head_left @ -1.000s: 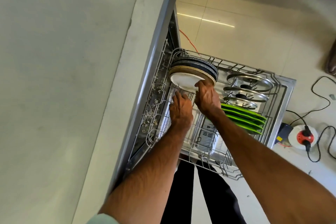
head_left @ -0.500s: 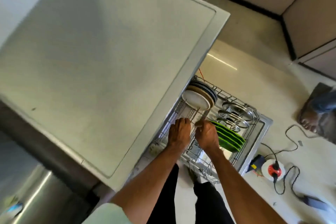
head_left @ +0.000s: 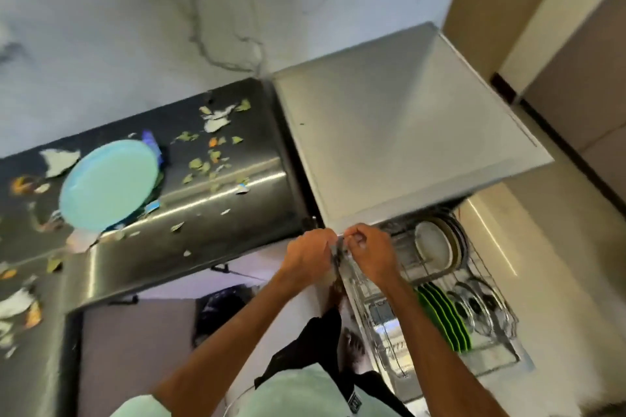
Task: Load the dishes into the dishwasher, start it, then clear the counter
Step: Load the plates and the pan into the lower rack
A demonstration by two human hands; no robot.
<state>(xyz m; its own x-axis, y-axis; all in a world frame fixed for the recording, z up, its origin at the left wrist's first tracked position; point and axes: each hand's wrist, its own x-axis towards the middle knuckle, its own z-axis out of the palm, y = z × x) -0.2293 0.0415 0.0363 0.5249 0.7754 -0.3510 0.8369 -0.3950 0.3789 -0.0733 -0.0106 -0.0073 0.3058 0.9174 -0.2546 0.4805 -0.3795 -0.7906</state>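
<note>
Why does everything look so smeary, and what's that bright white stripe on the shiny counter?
Head view: camera blur smears the whole frame, so the scraps, left hand and right hand look soft; the stripe is glare off the steel counter; the wide lens bends straight edges; the dish rack is partly shadowed under the white top.

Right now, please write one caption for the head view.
Left hand and right hand meet at the loaded rack; a blue plate lies on the counter.

Bright, even light; glare streaks the steel counter (head_left: 220, 195) and the floor (head_left: 487, 234). Motion blur softens everything (worst at left), and wide-angle distortion bends the edges.
</note>
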